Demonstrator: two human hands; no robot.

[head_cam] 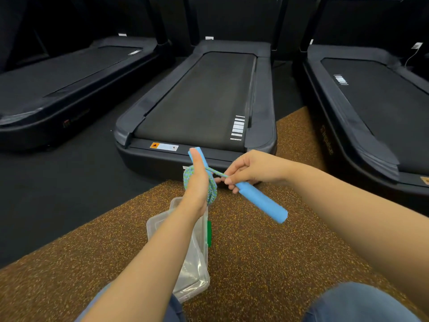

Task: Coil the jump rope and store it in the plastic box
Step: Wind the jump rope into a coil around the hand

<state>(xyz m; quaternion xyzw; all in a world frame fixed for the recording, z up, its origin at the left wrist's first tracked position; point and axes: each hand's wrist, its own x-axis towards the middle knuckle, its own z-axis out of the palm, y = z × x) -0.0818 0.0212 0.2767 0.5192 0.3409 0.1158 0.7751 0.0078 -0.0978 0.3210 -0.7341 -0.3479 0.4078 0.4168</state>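
The blue-green speckled jump rope (pixel 212 190) is wound in several loops around my left hand (pixel 197 180), which also holds one blue foam handle (pixel 201 156) upright against the palm with its thumb. My right hand (pixel 249 169) grips the second blue foam handle (pixel 263 202) near its rope end, and a short taut stretch of rope runs from it to the coil. The clear plastic box (pixel 197 263) with a green latch (pixel 209 233) lies on the floor below my left forearm, partly hidden by the arm.
I sit on a brown speckled rubber mat (pixel 267 263) with my knees at the bottom edge. A black treadmill (pixel 204 101) stands straight ahead, with another on each side. Dark floor lies to the left.
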